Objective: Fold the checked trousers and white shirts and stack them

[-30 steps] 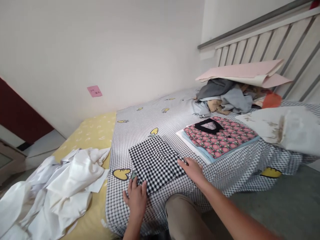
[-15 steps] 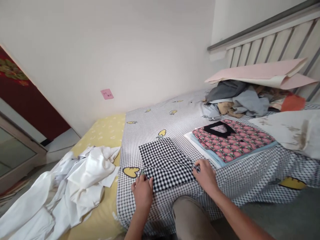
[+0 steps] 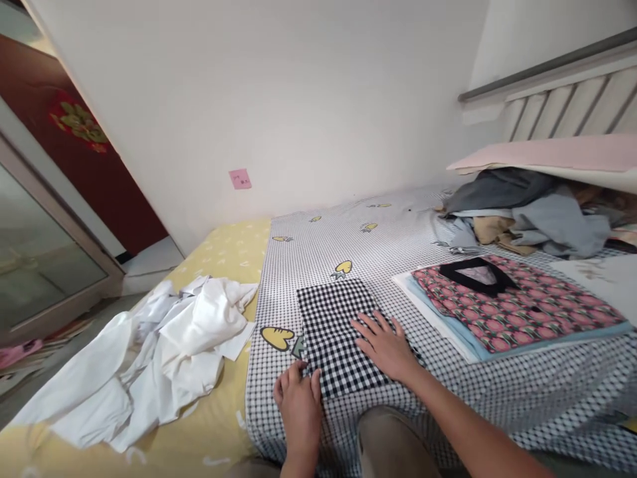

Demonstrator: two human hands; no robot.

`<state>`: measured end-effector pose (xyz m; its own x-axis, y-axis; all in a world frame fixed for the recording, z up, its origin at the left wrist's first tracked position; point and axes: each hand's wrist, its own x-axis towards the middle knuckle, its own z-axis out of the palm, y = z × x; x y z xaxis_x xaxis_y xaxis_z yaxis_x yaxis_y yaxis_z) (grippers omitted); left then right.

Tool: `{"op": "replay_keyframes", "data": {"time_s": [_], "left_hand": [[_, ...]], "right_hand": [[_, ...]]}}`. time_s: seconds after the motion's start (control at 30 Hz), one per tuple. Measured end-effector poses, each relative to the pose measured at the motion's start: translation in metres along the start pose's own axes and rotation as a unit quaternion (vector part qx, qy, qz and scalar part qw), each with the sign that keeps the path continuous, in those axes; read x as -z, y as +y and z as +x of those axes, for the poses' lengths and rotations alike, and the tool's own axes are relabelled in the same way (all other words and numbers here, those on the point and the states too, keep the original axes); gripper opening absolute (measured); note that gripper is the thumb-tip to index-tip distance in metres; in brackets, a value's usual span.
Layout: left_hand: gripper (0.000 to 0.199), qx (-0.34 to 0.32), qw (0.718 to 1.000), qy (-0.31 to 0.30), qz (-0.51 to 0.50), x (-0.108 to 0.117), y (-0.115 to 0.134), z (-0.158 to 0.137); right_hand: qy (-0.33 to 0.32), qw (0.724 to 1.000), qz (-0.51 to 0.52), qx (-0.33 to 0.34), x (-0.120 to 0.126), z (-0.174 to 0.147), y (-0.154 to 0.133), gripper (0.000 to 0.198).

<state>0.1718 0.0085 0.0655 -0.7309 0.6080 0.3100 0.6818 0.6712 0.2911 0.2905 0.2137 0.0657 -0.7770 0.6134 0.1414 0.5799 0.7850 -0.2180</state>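
A black-and-white checked cloth point(image 3: 333, 318), folded into a rough rectangle, lies on the gingham bedsheet in front of me. My right hand point(image 3: 388, 346) rests flat on its right part with the fingers spread. At the cloth's lower left corner is my left hand point(image 3: 300, 405), fingers slightly bent and thumb apart from them, touching the edge. To the right, a folded pink floral garment with a black collar point(image 3: 527, 309) tops a small stack with light blue point(image 3: 478, 348) and white layers.
Crumpled white clothes point(image 3: 184, 352) lie on the yellow sheet point(image 3: 233, 249) at left. Grey and tan clothes point(image 3: 537, 212) are heaped at the back right beneath a pink sheet point(image 3: 552, 156). Behind are a wall point(image 3: 318, 119) and a radiator point(image 3: 582, 106). My knee point(image 3: 393, 441) is at the bed's edge.
My right hand has moved from the cloth's right edge onto its surface and flattened out. The left hand stays at the lower left corner. The view has turned left.
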Motion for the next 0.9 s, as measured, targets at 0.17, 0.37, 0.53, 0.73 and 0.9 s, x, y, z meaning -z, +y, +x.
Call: {"op": "replay_keyframes", "data": {"time_s": [0.17,0.37,0.53,0.73,0.9], "left_hand": [[0.041,0.059,0.997,0.003,-0.052,0.007,0.003,-0.002],[0.041,0.090,0.987,0.113,-0.066,0.022,0.049,-0.003],[0.047,-0.154,0.984,0.056,-0.065,0.003,0.101,0.007],[0.053,-0.064,0.996,-0.059,-0.017,-0.028,0.064,0.041],[0.054,-0.080,0.995,-0.058,-0.003,-0.028,0.051,0.043]], "right_hand": [[0.007,1.000,-0.009,-0.003,-0.008,-0.002,0.004,0.053],[0.007,1.000,-0.015,-0.007,-0.008,-0.002,0.003,0.054],[0.042,0.998,-0.042,-0.002,-0.009,-0.006,0.001,0.051],[0.092,0.992,-0.052,-0.063,-0.014,-0.014,0.000,0.053],[0.109,0.990,-0.044,-0.075,-0.013,-0.025,0.002,0.052]]}}
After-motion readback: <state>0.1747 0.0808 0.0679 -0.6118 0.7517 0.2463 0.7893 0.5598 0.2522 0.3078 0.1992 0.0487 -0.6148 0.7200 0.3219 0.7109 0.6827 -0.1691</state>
